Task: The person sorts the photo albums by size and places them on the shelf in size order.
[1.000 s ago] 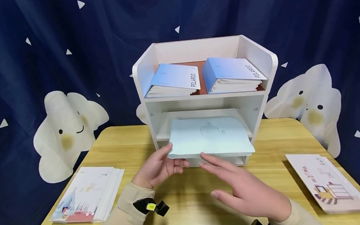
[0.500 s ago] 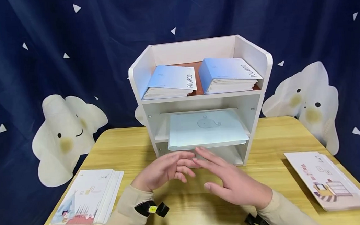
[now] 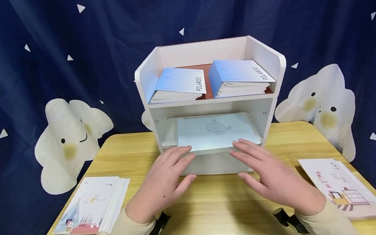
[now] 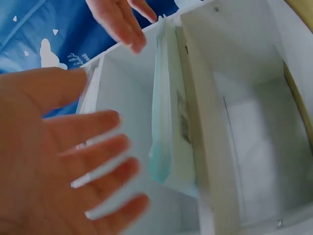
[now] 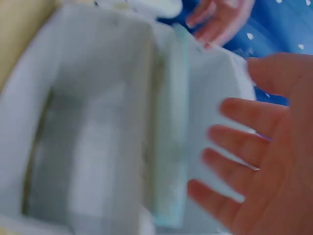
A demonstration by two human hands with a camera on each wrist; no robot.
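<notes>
A pale blue, flat, pad-like thing [image 3: 195,135] with a whale drawn on top lies on the middle board of a small white shelf unit [image 3: 263,127]. Its exact kind cannot be told; the left wrist view shows its thick edge [image 4: 168,107] along the board. My left hand [image 3: 163,182] hovers before its front left corner, fingers spread and fairly straight. My right hand [image 3: 276,180] mirrors it at the front right corner. Both wrist views show each palm, the left [image 4: 58,152] and the right [image 5: 264,142], with nothing held.
Two blue Polaroid albums [image 3: 180,80] lie on the unit's top. White illustrated folders or books lie on the wooden table [image 3: 131,146] at left [image 3: 93,206] and right [image 3: 344,187]. Behind hangs a dark blue curtain [image 3: 121,35].
The pale blue pad has slid deeper onto the middle board. My left hand has let go of its corner, and both hands have moved apart, one before each front corner.
</notes>
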